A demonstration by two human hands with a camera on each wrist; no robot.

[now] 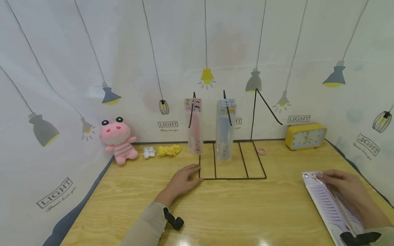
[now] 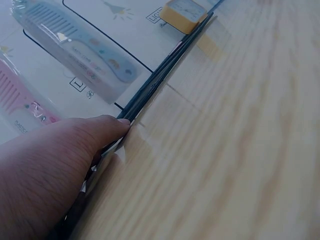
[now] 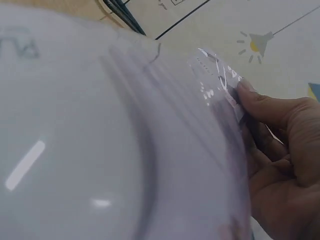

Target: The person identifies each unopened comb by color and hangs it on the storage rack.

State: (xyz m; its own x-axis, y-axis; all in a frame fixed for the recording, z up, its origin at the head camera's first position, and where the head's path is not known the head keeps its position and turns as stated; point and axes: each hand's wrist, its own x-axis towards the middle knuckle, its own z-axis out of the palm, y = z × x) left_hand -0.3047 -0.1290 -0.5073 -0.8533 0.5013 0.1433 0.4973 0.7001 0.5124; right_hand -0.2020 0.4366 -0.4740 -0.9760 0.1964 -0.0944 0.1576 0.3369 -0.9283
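Glossy wooden table nearest, lamp-printed curtain enclosing it behind

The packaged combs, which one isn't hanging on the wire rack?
The purple comb: the right hand holds its packet low over the table's right side. The pink comb and the blue comb both hang from the rack's hooks.

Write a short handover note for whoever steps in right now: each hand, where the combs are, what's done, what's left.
Left hand: flat on the table, fingertips against the wire rack base at its front left corner.
Right hand: grips the packaged purple comb low at the right of the wooden table.
Done: pink comb and blue comb hang on the rack's two left hooks.
Left: the right hook is bare; the purple comb is likely meant for it.
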